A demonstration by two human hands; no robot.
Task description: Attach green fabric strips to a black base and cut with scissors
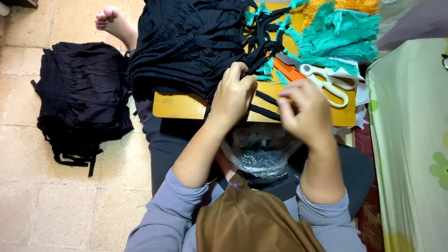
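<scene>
Black garment pile [81, 95] laid on floor, left. Left hand [233, 93] pinched on black drawstring [266, 99] over wooden board [179, 106]. Right hand [303, 112] blurred, finger state indiscernible. White-handled scissors [326, 81] lain beside teal tassels [338, 37].

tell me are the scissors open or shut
Shut. The scissors lie flat on the wooden board, their two white handle loops close side by side; the blades are mostly hidden under teal tassels.
</scene>
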